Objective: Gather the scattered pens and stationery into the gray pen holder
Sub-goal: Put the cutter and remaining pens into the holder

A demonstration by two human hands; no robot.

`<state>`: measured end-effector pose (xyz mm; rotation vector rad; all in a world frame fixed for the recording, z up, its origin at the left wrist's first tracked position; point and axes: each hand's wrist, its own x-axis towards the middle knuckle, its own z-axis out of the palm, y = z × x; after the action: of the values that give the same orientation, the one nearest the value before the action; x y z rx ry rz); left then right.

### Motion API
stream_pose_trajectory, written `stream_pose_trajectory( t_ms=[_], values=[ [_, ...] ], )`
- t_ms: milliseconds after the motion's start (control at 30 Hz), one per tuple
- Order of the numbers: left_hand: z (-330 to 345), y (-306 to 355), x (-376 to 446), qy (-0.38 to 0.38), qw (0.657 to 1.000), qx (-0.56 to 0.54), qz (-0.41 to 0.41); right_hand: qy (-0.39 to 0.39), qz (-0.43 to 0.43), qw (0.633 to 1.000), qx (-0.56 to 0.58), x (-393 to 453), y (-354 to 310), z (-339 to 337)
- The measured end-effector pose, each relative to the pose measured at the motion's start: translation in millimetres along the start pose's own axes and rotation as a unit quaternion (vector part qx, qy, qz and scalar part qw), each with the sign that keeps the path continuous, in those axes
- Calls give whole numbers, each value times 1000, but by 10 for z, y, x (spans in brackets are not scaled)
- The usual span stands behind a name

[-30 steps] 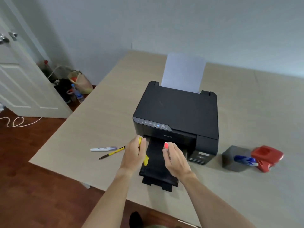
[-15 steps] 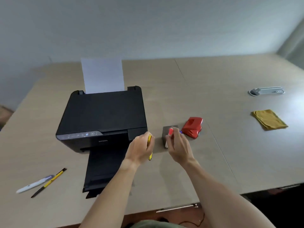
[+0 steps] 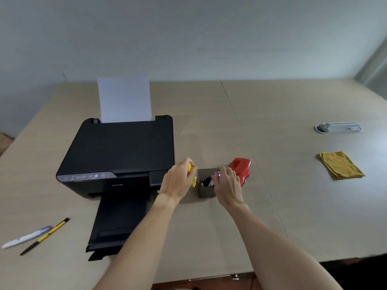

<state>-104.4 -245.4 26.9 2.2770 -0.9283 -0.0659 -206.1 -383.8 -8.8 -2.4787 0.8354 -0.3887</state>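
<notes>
The gray pen holder [image 3: 204, 190] stands on the table between my two hands, with a blue pen [image 3: 207, 179] showing inside it. My left hand [image 3: 177, 181] is closed around a yellow pen [image 3: 193, 181] just left of the holder. My right hand [image 3: 227, 185] sits over the holder's right rim, pinching a small pink-tipped item [image 3: 215, 175] above the opening. A white pen [image 3: 26, 237] and a yellow-and-black pen [image 3: 45, 236] lie together at the table's near left corner.
A black printer [image 3: 119, 155] with paper in its feed and an extended output tray fills the left middle. A red stapler-like object [image 3: 240, 169] sits right behind the holder. A yellow cloth [image 3: 340, 165] and a gray tray [image 3: 339, 127] lie far right.
Both hands have moved rightward from the front of the printer to the pen holder. The right hand's pink-tipped item now hovers over the holder's opening; the view has swung right.
</notes>
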Motion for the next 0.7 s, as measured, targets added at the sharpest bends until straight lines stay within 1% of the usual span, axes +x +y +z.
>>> stream_pose_trajectory(
  t_ms=[100, 200, 300, 400, 500, 600, 700],
  values=[
    [59, 17, 79, 8, 1000, -16, 6, -6, -1, 1000, -6, -34, 66, -10],
    [138, 40, 129, 15, 999, -31, 8, -5, 39, 999, -10, -101, 158, -28],
    [209, 67, 171, 29, 999, -31, 8, -37, 83, 996, -24, -211, 282, 6],
    [269, 100, 227, 42, 997, -61, 13, -67, 109, 991, -32, -326, 389, 40],
    [355, 113, 250, 10, 998, -62, -1, -79, 122, 989, -33, -401, 421, 58],
    [451, 83, 217, -26, 998, -50, -28, -85, 118, 989, -35, -438, 405, 59],
    [490, 33, 160, -51, 995, -79, -24, -91, 131, 987, -13, -459, 371, 56]
  ],
)
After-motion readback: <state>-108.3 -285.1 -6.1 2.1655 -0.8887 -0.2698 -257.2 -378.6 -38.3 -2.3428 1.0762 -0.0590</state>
